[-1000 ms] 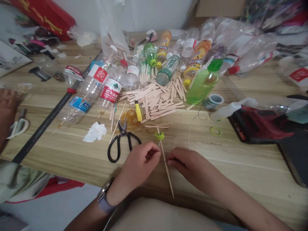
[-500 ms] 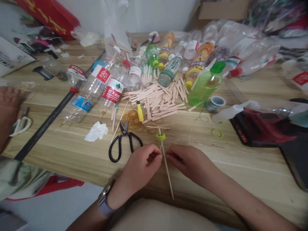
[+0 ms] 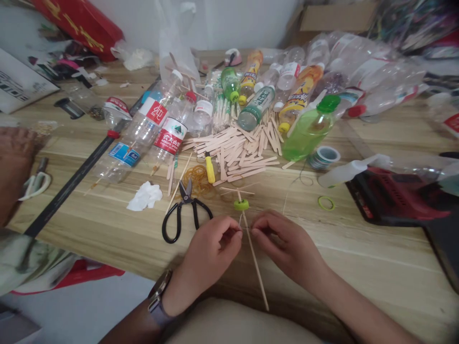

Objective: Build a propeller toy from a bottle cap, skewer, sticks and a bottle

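Note:
A thin wooden stick (image 3: pixel 256 263) runs down the table between my hands, with a yellow-green bottle cap (image 3: pixel 241 205) near its upper end and crossed thin sticks (image 3: pixel 238 190) above the cap. My left hand (image 3: pixel 218 248) is closed in a pinch just left of the stick, at a fine pale thread (image 3: pixel 240 219) below the cap. On the other side my right hand (image 3: pixel 283 243) also pinches, fingertips close to the stick; the thread there is mostly hidden by the fingers. Black-handled scissors (image 3: pixel 185 200) lie beside my left hand, blades apart.
Behind lie a pile of wooden craft sticks (image 3: pixel 244 153), a yellow-handled tool (image 3: pixel 209 167), rubber bands (image 3: pixel 197 179) and several plastic bottles (image 3: pixel 308 129). A thread spool (image 3: pixel 323 157) and a red-black power tool (image 3: pixel 398 196) are right. Another person's hand (image 3: pixel 14 162) rests far left.
The stick's lower end has swung slightly right and towards me. My right hand has shifted a little right and its fingers are raised more. Both hands still pinch beside the stick.

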The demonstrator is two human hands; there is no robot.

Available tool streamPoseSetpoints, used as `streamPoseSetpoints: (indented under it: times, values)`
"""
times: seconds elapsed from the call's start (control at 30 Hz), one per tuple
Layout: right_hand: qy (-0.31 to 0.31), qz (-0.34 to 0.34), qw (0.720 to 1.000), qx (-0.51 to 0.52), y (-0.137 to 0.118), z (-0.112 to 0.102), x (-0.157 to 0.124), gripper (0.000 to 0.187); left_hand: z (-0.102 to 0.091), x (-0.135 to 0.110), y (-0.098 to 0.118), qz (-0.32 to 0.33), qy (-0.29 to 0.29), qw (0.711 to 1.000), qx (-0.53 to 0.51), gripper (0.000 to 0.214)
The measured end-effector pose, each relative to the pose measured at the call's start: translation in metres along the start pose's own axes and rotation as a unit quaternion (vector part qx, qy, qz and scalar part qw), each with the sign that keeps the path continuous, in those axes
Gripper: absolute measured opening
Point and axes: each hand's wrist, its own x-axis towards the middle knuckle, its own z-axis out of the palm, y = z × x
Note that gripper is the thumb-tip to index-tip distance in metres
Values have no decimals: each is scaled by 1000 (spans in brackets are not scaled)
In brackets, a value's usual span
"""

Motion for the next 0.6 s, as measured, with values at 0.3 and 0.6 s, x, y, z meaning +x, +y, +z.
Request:
streamPoseSetpoints:
  times: [0.3,0.6]
  values:
    - [55,-77,994,45,0,3,-2,16,8,-2,-2,93,59,994,24,12]
    - [45,-48,994,84,4,4,-4,13,9,3,-4,72,53,995,48,12]
